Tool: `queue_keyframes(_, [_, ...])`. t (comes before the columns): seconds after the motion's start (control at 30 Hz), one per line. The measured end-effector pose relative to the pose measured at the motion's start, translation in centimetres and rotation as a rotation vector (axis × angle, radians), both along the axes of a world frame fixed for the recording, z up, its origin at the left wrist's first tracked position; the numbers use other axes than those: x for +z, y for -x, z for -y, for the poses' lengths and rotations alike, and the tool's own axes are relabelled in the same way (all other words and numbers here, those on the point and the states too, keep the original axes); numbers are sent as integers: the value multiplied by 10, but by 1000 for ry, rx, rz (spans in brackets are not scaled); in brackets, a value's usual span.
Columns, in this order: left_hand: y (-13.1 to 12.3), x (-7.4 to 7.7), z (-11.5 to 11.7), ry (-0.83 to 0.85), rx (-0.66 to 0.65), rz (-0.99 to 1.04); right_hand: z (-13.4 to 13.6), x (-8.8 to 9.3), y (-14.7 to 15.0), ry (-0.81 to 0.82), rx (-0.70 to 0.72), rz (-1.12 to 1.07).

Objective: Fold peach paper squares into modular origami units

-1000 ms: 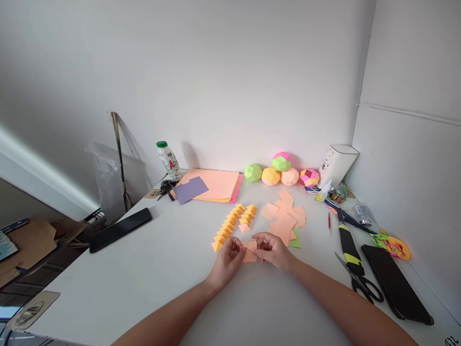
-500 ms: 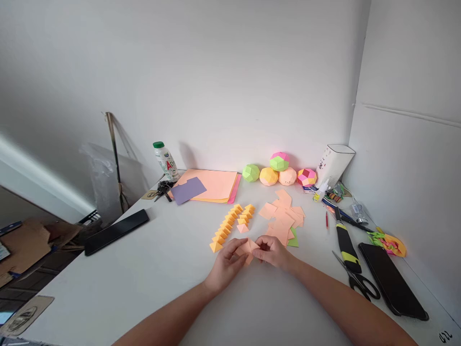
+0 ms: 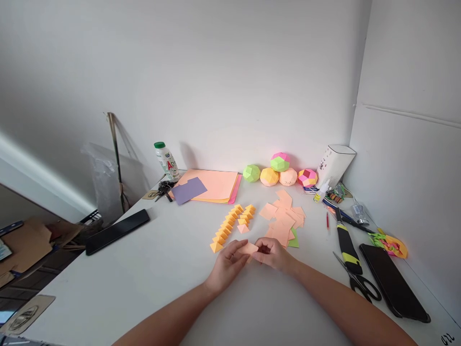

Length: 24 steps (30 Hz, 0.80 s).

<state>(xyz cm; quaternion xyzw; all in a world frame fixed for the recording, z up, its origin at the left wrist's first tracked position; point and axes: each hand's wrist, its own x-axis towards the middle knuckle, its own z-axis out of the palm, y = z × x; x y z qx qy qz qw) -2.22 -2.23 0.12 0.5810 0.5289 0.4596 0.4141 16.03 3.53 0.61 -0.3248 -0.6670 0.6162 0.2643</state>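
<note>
Between my two hands is a small peach paper piece (image 3: 248,248) with folded edges, held near the front of the table. My left hand (image 3: 227,265) pinches its left side, and my right hand (image 3: 272,255) grips its right edge with thumb and fingers. Just beyond lie two rows of folded orange paper units (image 3: 226,227), with one peach folded unit (image 3: 243,228) at the near end of the shorter row. To the right is a loose pile of peach paper cutouts (image 3: 283,218), with a green paper piece (image 3: 294,239) partly under it.
Faceted paper balls (image 3: 269,176) stand along the wall. Coloured sheets (image 3: 216,185), a purple card (image 3: 189,191), keys and a bottle (image 3: 167,163) are at back left. Scissors (image 3: 356,278), a utility knife (image 3: 347,245), a phone (image 3: 394,282) and a glue bottle (image 3: 320,192) lie right.
The peach paper piece has been tilted or folded between my fingers, so it looks flatter and narrower than before. Both hands keep nearly the same place.
</note>
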Motion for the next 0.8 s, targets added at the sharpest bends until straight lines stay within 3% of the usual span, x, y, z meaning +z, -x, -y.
queue_keyframes(0.27, [0,-2,0,12,15,34,-2,-2,-1,20,-51,-48])
queue_keyframes(0.63, [1,-4,1,9,-63,252,-2,-1,-1,68,-52,-89])
queue_keyframes(0.8, [0,0,1,3,-41,212,-1,3,0,74,-52,-89])
